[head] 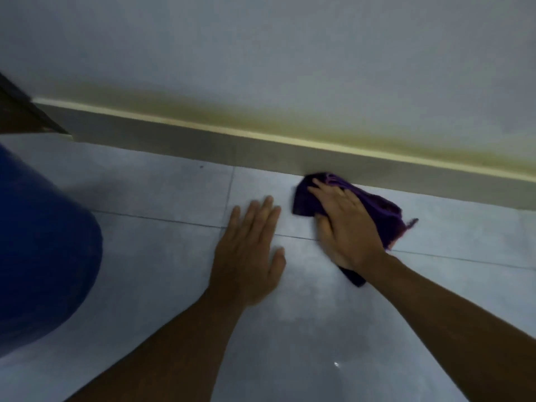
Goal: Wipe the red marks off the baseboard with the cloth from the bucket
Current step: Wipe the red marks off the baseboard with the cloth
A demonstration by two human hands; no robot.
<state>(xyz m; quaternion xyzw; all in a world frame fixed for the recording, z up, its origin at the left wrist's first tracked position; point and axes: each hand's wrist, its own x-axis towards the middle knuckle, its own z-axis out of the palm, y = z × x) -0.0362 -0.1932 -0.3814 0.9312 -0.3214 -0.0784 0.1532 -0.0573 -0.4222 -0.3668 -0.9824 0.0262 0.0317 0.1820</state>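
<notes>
A grey baseboard (203, 142) with a pale top edge runs along the foot of the wall, from upper left down to the right. My right hand (346, 224) presses a bunched purple cloth (385, 214) against the floor, and the cloth's far end touches the bottom of the baseboard. My left hand (249, 256) lies flat on the tiled floor, fingers apart, holding nothing, just left of the cloth. I see no red marks on the visible stretch of baseboard; the part behind the cloth is hidden.
A blue rounded container (40, 242), likely the bucket, stands at the left edge on the floor. A dark door frame (20, 114) meets the baseboard at upper left. A yellowish stain (290, 123) tints the wall above the baseboard. Pale floor tiles (319, 329) fill the foreground.
</notes>
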